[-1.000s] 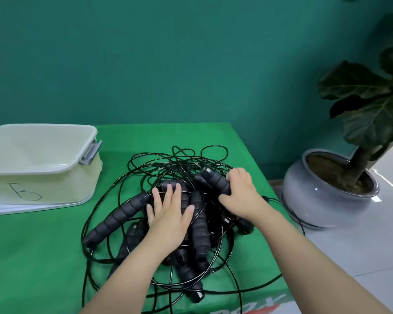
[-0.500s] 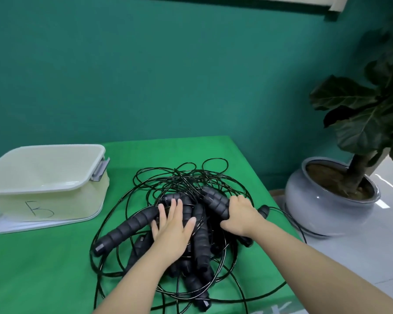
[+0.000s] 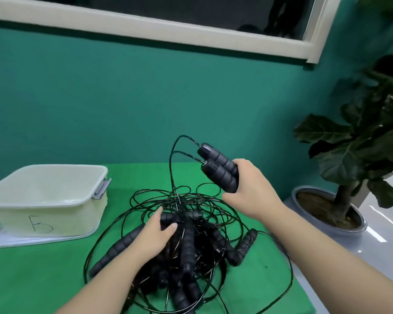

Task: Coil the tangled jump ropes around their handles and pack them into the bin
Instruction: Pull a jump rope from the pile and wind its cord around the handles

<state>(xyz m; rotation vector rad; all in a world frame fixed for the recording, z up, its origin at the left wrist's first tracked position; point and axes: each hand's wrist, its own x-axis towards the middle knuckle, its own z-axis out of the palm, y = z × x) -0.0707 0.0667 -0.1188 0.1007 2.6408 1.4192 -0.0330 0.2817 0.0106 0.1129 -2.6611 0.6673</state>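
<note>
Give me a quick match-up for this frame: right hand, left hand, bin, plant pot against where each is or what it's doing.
Things:
1. right hand
2. left hand
3. bin
4. plant pot

States:
A. off the table, on the floor to the right
B. lifted above the pile, gripping two handles
C. on the table's left side, marked with a handwritten sign
D. down on the tangled ropes

Pairs: 1-B, 2-D, 3-C, 4-A

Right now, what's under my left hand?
The left hand rests on the tangled pile of ropes, covering black foam handles and thin cords. Exactly how many handles lie beneath it is hidden.
</note>
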